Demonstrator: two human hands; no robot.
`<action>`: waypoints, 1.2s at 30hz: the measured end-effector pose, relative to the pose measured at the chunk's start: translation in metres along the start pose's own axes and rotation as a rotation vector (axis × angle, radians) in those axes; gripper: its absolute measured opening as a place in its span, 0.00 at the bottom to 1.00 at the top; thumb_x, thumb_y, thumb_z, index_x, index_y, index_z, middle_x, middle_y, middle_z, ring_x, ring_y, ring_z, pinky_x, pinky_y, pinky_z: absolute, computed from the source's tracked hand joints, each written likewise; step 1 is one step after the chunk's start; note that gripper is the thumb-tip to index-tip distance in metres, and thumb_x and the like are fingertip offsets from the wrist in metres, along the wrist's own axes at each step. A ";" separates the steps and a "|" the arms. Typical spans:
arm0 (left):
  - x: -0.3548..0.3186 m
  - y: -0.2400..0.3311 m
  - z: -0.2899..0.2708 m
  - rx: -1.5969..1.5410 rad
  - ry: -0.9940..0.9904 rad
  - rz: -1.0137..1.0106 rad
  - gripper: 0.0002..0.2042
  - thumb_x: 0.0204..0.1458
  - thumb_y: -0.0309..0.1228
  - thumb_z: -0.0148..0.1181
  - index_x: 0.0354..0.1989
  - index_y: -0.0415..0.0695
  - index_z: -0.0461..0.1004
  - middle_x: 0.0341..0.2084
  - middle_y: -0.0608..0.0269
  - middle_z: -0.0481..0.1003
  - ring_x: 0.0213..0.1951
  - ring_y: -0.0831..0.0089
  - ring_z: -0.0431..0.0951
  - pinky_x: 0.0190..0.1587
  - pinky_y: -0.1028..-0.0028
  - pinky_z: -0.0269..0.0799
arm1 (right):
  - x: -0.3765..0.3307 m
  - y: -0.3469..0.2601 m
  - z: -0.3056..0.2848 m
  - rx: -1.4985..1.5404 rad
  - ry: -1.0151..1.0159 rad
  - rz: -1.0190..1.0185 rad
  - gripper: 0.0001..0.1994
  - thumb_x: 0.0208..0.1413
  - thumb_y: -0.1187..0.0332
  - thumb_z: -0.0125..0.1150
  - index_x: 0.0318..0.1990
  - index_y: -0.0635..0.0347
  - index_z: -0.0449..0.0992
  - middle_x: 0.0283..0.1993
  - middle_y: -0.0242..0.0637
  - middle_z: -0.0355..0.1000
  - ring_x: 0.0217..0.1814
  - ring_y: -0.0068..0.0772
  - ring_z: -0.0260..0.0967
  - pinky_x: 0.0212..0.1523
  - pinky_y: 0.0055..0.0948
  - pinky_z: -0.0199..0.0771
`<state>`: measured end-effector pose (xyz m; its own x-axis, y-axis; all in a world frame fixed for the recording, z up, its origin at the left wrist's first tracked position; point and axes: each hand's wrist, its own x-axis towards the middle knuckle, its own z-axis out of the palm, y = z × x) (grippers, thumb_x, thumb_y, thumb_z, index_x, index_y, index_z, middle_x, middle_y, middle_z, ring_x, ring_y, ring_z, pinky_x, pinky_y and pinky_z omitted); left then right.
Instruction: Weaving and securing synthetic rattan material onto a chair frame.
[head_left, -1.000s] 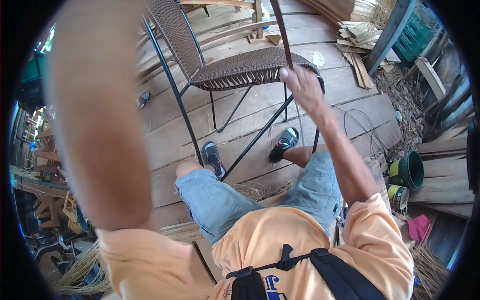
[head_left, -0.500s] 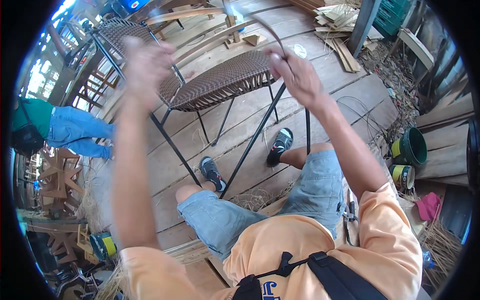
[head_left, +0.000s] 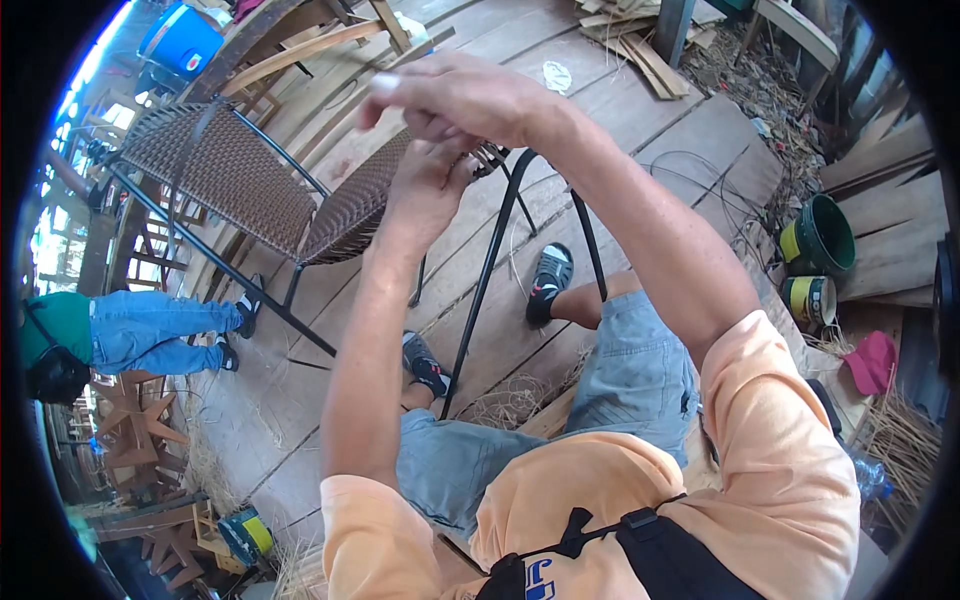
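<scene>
A chair with a brown woven seat (head_left: 340, 215), a woven backrest (head_left: 225, 170) and a black metal frame (head_left: 480, 290) stands tilted in front of my knees. My left hand (head_left: 430, 185) grips the front edge of the seat from below, where loose strand ends stick out. My right hand (head_left: 455, 100) hovers just above it, fingers pinched together as on a thin weaving strand, which barely shows. A dark strip (head_left: 185, 150) arches over the backrest. I sit in an orange shirt and denim shorts, both feet in sandals on the plank floor.
Another person in a green top and blue jeans (head_left: 140, 330) stands at the left. A green bucket (head_left: 825, 235) and a yellow-green can (head_left: 810, 300) sit at the right, near a red cap (head_left: 870, 360). Wood scraps (head_left: 640, 50) lie at the back, with a blue barrel (head_left: 180, 40) far left.
My left hand has come down from near the backrest to the seat's front edge. My right hand has moved left over it, so both hands now meet. The view has turned leftward.
</scene>
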<state>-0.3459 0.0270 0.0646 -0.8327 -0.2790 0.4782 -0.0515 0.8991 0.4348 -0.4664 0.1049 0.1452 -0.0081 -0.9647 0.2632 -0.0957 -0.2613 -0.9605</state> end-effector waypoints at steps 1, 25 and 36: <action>0.004 -0.003 0.003 -0.025 -0.021 0.049 0.13 0.53 0.31 0.53 0.44 0.38 0.71 0.40 0.54 0.73 0.44 0.64 0.72 0.48 0.68 0.64 | 0.000 -0.002 0.001 -0.061 -0.069 0.003 0.21 0.58 0.52 0.46 0.39 0.63 0.76 0.13 0.18 0.48 0.13 0.12 0.42 0.13 0.18 0.44; 0.016 -0.029 0.015 -0.653 0.118 -0.454 0.12 0.54 0.34 0.50 0.30 0.36 0.73 0.23 0.59 0.74 0.27 0.75 0.74 0.35 0.77 0.69 | 0.049 0.009 0.015 -0.409 0.153 -0.267 0.19 0.59 0.60 0.46 0.29 0.72 0.71 0.18 0.42 0.63 0.23 0.31 0.60 0.28 0.34 0.63; -0.046 0.040 0.036 -0.243 0.141 -0.347 0.10 0.54 0.27 0.47 0.27 0.35 0.72 0.20 0.53 0.74 0.25 0.67 0.76 0.27 0.72 0.68 | -0.020 0.029 0.042 -0.252 0.227 -0.135 0.22 0.55 0.48 0.50 0.35 0.59 0.79 0.26 0.36 0.73 0.26 0.25 0.67 0.29 0.27 0.72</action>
<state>-0.3295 0.0885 0.0324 -0.7050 -0.6086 0.3641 -0.1697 0.6433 0.7466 -0.4269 0.1156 0.1081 -0.1970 -0.8827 0.4267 -0.3529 -0.3422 -0.8708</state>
